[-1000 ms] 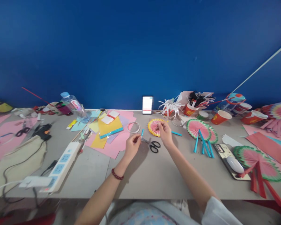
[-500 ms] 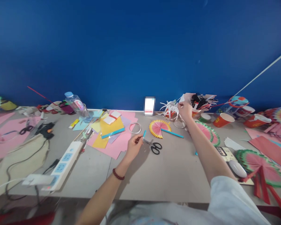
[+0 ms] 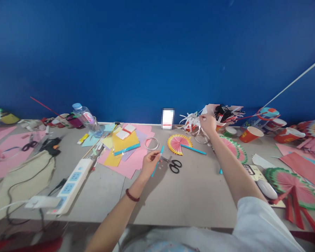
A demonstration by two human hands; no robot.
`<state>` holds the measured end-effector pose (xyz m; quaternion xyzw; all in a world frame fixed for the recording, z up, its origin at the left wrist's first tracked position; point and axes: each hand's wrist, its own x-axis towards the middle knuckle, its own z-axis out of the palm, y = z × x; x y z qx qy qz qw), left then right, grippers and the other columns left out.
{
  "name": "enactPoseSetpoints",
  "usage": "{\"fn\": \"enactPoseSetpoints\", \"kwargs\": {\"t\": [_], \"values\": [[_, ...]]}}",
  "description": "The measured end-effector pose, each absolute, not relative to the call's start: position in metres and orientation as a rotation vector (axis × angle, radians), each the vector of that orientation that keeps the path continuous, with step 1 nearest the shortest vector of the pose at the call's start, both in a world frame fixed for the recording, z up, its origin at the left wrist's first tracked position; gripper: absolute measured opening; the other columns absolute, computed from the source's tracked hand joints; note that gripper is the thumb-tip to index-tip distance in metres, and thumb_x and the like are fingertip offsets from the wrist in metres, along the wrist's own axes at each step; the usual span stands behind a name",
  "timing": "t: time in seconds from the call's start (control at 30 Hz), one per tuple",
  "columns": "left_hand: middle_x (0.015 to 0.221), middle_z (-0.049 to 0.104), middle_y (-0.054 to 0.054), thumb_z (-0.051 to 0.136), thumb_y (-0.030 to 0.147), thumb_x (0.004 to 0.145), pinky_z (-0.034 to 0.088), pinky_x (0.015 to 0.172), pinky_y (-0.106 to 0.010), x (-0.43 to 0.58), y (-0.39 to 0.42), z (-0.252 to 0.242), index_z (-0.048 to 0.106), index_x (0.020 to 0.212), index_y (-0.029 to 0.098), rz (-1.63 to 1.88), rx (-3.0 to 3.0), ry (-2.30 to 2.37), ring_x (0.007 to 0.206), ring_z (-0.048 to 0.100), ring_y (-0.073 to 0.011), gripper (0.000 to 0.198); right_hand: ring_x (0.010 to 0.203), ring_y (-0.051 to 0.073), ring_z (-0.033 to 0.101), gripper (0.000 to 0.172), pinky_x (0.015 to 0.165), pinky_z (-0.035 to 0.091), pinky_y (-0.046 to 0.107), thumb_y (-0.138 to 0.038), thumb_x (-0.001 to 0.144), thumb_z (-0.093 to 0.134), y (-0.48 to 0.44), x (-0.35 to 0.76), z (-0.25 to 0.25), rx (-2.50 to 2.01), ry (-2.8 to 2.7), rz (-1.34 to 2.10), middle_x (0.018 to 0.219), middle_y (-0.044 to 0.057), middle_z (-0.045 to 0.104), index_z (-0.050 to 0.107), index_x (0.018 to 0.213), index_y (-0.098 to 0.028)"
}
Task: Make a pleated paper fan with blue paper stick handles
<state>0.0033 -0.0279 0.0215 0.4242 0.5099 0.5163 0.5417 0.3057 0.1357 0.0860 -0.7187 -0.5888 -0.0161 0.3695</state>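
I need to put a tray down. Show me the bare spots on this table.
Bare table runs along the near edge, from the power strip past the scissors to the phone. Crowded: coloured paper beside the left hand, cups and paper strips by the right hand, fans far right.

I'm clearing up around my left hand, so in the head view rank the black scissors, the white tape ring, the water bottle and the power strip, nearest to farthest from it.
1. Black scissors: just right of the left hand.
2. White tape ring: just beyond it.
3. and 4. Water bottle, far back left, and power strip, left towards the near edge: too close to call.
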Motion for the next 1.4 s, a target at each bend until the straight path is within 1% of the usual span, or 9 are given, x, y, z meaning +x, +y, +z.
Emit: {"fn": "enactPoseSetpoints", "kwargs": {"t": [0.13, 0.23, 0.3, 0.53, 0.8, 0.97, 1.17, 1.27, 1.4], "values": [[0.065, 0.066, -0.001, 0.071, 0.036, 0.064, 0.046, 0.056, -0.022, 0.002, -0.028, 0.027, 0.066, 0.081, 0.015, 1.214, 0.913, 1.148, 0.061, 0.061, -0.0128, 0.028, 0.079, 0.023, 0.061, 0.032, 0.075, 0.045, 0.034, -0.019, 0.075, 0.044, 0.124, 0.299, 0.1, -1.678, -1.481, -0.114, 0.089, 0.011, 0.07, 0.07, 0.093, -0.015], [0.065, 0.064, 0.0, 0.074, 0.034, 0.061, 0.044, 0.054, -0.021, 0.001, -0.029, 0.031, 0.066, 0.075, 0.015, 1.231, 0.854, 1.143, 0.058, 0.058, -0.0101, 0.024, 0.068, 0.018, 0.059, 0.031, 0.071, 0.046, 0.032, -0.02, 0.075, 0.044, 0.103, 0.275, 0.107, -1.549, -1.498, -0.005, 0.09, 0.009, 0.069, 0.069, 0.094, -0.015], [0.063, 0.062, 0.001, 0.075, 0.033, 0.059, 0.044, 0.053, -0.02, 0.001, -0.029, 0.033, 0.067, 0.075, 0.015, 1.23, 0.801, 1.128, 0.054, 0.054, -0.0084, 0.025, 0.061, 0.015, 0.057, 0.028, 0.066, 0.046, 0.03, -0.025, 0.076, 0.047, 0.08, 0.25, 0.104, -1.494, -1.541, 0.221, 0.087, 0.007, 0.069, 0.068, 0.094, -0.017], [0.064, 0.06, 0.003, 0.077, 0.032, 0.058, 0.041, 0.052, -0.019, 0.002, -0.03, 0.032, 0.067, 0.079, 0.016, 1.243, 0.744, 1.061, 0.053, 0.052, -0.0066, 0.028, 0.066, 0.014, 0.06, 0.021, 0.063, 0.047, 0.026, -0.035, 0.077, 0.057, -0.01, 0.165, 0.063, -1.244, -1.802, 1.083, 0.077, 0.004, 0.068, 0.067, 0.081, -0.017], [0.072, 0.064, 0.0, 0.076, 0.034, 0.06, 0.044, 0.053, -0.02, 0.004, -0.031, 0.028, 0.067, 0.085, 0.016, 1.269, 0.865, 1.078, 0.062, 0.056, -0.0106, 0.032, 0.049, 0.009, 0.052, 0.023, 0.044, 0.042, 0.02, -0.039, 0.071, 0.063, -0.033, 0.151, 0.037, -1.24, -1.452, 1.457, 0.062, -0.002, 0.06, 0.061, 0.076, -0.017], [0.081, 0.068, -0.004, 0.072, 0.04, 0.065, 0.047, 0.057, -0.022, 0.005, -0.031, 0.027, 0.069, 0.09, 0.016, 1.186, 0.984, 1.083, 0.067, 0.06, -0.0135, 0.035, 0.041, 0.006, 0.047, 0.027, 0.039, 0.037, 0.018, -0.041, 0.066, 0.068, -0.034, 0.15, 0.029, -1.166, -1.28, 1.493, 0.057, -0.004, 0.057, 0.057, 0.072, -0.017], [0.079, 0.072, -0.007, 0.073, 0.038, 0.063, 0.048, 0.066, -0.026, 0.007, -0.032, 0.024, 0.073, 0.081, 0.016, 1.06, 1.114, 1.067, 0.071, 0.064, -0.0171, 0.028, 0.042, 0.009, 0.049, 0.031, 0.041, 0.043, 0.021, -0.046, 0.065, 0.069, -0.031, 0.155, 0.022, -1.14, -1.105, 1.436, 0.055, -0.003, 0.057, 0.056, 0.071, -0.018], [0.079, 0.073, -0.007, 0.074, 0.036, 0.062, 0.049, 0.067, -0.028, 0.008, -0.032, 0.022, 0.074, 0.078, 0.017, 1.102, 1.117, 1.122, 0.072, 0.065, -0.0185, 0.025, 0.047, 0.012, 0.054, 0.027, 0.042, 0.045, 0.022, -0.044, 0.069, 0.067, -0.033, 0.156, 0.02, -1.202, -1.196, 1.214, 0.06, -0.001, 0.06, 0.058, 0.074, -0.019], [0.079, 0.073, -0.007, 0.075, 0.034, 0.059, 0.05, 0.069, -0.03, 0.007, -0.029, 0.019, 0.075, 0.077, 0.018, 1.176, 1.121, 1.187, 0.073, 0.066, -0.02, 0.024, 0.066, 0.017, 0.063, 0.017, 0.057, 0.051, 0.027, -0.035, 0.078, 0.058, -0.036, 0.156, 0.02, -1.228, -1.426, 0.84, 0.079, 0.005, 0.069, 0.066, 0.081, -0.02]]}}
